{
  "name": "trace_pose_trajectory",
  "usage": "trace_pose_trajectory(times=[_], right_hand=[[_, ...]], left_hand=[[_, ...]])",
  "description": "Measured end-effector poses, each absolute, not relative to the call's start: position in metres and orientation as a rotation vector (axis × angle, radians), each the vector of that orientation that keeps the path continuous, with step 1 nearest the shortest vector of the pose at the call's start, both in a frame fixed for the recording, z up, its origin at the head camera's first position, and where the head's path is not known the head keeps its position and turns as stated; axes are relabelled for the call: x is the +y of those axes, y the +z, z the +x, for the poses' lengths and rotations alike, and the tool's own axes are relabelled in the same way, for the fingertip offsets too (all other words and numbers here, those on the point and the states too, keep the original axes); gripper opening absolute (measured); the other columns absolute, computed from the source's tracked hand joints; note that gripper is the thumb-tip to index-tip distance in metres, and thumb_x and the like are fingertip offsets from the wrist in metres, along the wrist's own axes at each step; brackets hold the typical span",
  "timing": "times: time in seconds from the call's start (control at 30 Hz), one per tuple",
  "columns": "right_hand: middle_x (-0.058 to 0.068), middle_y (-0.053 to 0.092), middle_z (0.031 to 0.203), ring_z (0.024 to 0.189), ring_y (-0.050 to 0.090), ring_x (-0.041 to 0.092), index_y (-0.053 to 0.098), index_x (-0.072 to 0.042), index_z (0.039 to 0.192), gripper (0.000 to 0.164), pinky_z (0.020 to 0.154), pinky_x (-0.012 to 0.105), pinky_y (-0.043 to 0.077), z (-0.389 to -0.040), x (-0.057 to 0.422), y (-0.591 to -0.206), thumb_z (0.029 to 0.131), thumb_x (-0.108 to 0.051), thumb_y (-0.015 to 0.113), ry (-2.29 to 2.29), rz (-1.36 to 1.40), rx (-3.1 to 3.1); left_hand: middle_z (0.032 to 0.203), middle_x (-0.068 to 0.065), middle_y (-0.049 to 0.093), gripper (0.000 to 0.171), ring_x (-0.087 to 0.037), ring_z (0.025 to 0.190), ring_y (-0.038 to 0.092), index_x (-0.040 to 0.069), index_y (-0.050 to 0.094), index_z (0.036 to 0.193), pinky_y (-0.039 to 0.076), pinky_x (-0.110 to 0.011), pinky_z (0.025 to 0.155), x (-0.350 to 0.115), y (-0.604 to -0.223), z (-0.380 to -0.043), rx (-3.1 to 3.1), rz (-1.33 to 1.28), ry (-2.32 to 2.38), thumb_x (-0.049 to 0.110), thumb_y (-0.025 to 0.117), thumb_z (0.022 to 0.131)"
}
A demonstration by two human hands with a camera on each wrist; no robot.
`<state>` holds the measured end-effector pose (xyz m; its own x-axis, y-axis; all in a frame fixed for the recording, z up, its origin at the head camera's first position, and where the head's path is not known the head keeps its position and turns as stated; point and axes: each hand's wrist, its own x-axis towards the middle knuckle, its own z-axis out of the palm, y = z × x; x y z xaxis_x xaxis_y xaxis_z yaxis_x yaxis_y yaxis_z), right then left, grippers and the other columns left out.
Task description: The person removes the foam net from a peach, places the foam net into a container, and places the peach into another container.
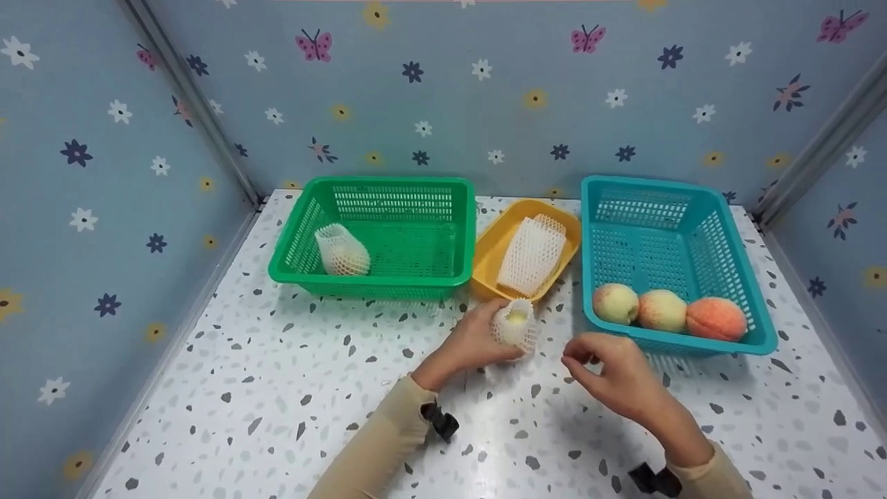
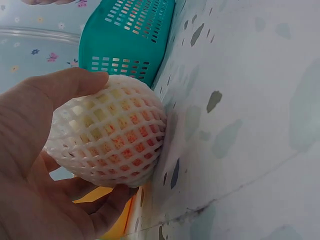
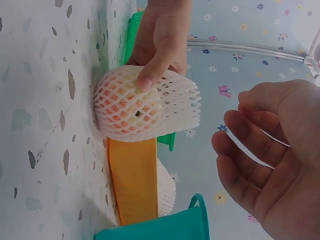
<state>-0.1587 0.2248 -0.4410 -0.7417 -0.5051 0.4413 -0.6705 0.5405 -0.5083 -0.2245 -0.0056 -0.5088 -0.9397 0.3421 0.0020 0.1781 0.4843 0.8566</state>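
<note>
My left hand (image 1: 478, 337) grips a peach in a white foam net (image 1: 516, 326), with the thumb and fingers curled round its sides. In the right wrist view that netted peach (image 3: 127, 105) sits against the speckled table, and the loose end of the sleeve stands up past the fruit. My right hand (image 1: 617, 374) is held apart from it, to the right, with fingers loosely bent and nothing in them. In the yellow tray (image 1: 488, 253) behind the left hand lie white foam nets (image 1: 532, 255).
A green basket (image 1: 374, 287) at the back left holds another netted peach (image 1: 344, 256). At the right stands a blue basket (image 1: 762, 305) with three bare peaches (image 1: 662, 310) along its near side. Patterned panels (image 1: 443, 90) enclose the table.
</note>
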Motion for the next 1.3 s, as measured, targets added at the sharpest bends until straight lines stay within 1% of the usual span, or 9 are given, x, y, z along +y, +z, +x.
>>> trace_pose_trajectory(times=[0.1,0.3,0.43,0.57,0.8,0.9,1.0,1.13,1.3], right_hand=[[-0.015,0.056,0.075,0.066,0.052,0.001,0.06,-0.019,0.079,0.01,0.056,0.022,0.046,-0.158,0.225,-0.441,0.078,-0.01,0.065,0.995,0.986,-2.538],[-0.015,0.055,0.075,0.067,0.052,0.0,0.061,-0.02,0.08,0.008,0.056,0.021,0.046,-0.157,0.225,-0.442,0.08,-0.013,0.064,0.986,0.978,-2.527],[-0.015,0.055,0.075,0.066,0.052,0.0,0.061,-0.02,0.08,0.007,0.056,0.021,0.046,-0.156,0.224,-0.442,0.08,-0.013,0.064,0.99,0.966,-2.54],[-0.014,0.056,0.075,0.066,0.052,0.001,0.06,-0.02,0.08,0.011,0.056,0.022,0.046,-0.156,0.224,-0.443,0.078,-0.01,0.065,0.983,0.964,-2.553],[-0.011,0.057,0.076,0.067,0.053,0.001,0.06,-0.019,0.083,0.017,0.056,0.023,0.047,-0.157,0.223,-0.444,0.077,-0.004,0.062,0.975,0.951,-2.552],[-0.009,0.058,0.077,0.068,0.052,0.001,0.06,-0.019,0.085,0.022,0.056,0.025,0.048,-0.157,0.222,-0.444,0.075,0.0,0.06,0.966,0.944,-2.539],[-0.008,0.057,0.079,0.069,0.051,0.003,0.06,-0.018,0.086,0.024,0.056,0.026,0.047,-0.156,0.221,-0.444,0.073,0.002,0.058,0.938,0.932,-2.532],[-0.008,0.055,0.085,0.071,0.051,0.003,0.06,-0.019,0.089,0.023,0.058,0.022,0.046,-0.156,0.219,-0.443,0.074,-0.001,0.058,0.889,0.886,-2.537],[-0.01,0.053,0.095,0.075,0.047,0.002,0.058,-0.02,0.094,0.022,0.06,0.021,0.044,-0.156,0.215,-0.443,0.075,-0.009,0.062,0.805,0.841,-2.517]], left_hand=[[0.097,0.008,0.051,0.077,-0.011,0.078,0.054,0.028,0.044,0.12,0.047,-0.026,0.059,-0.005,-0.509,-0.224,2.53,0.452,1.452,0.03,0.082,0.053],[0.106,0.01,0.046,0.08,-0.008,0.088,0.048,0.03,0.041,0.123,0.043,-0.028,0.069,-0.007,-0.51,-0.223,2.667,0.496,1.311,0.041,0.08,0.054],[0.111,0.01,0.043,0.084,-0.009,0.092,0.046,0.033,0.039,0.125,0.042,-0.03,0.073,-0.01,-0.511,-0.221,2.691,0.51,1.279,0.047,0.079,0.053],[0.112,0.01,0.044,0.082,-0.008,0.095,0.046,0.031,0.041,0.123,0.042,-0.031,0.075,-0.013,-0.509,-0.22,2.685,0.534,1.31,0.049,0.079,0.053],[0.113,0.01,0.044,0.079,-0.008,0.098,0.045,0.027,0.042,0.122,0.042,-0.03,0.077,-0.019,-0.503,-0.218,2.704,0.582,1.306,0.044,0.08,0.055],[0.117,0.008,0.044,0.077,-0.012,0.104,0.045,0.027,0.042,0.123,0.04,-0.033,0.08,-0.025,-0.501,-0.216,2.731,0.588,1.277,0.041,0.08,0.057],[0.121,0.005,0.045,0.074,-0.017,0.11,0.044,0.022,0.043,0.124,0.039,-0.036,0.084,-0.032,-0.497,-0.213,2.745,0.596,1.25,0.038,0.078,0.061],[0.121,0.0,0.046,0.068,-0.021,0.11,0.045,0.016,0.044,0.123,0.04,-0.035,0.084,-0.042,-0.49,-0.208,2.757,0.6,1.238,0.034,0.076,0.066],[0.116,0.001,0.049,0.053,-0.021,0.102,0.05,0.02,0.047,0.121,0.042,-0.033,0.079,-0.059,-0.482,-0.196,2.785,0.557,1.242,0.031,0.07,0.074]])
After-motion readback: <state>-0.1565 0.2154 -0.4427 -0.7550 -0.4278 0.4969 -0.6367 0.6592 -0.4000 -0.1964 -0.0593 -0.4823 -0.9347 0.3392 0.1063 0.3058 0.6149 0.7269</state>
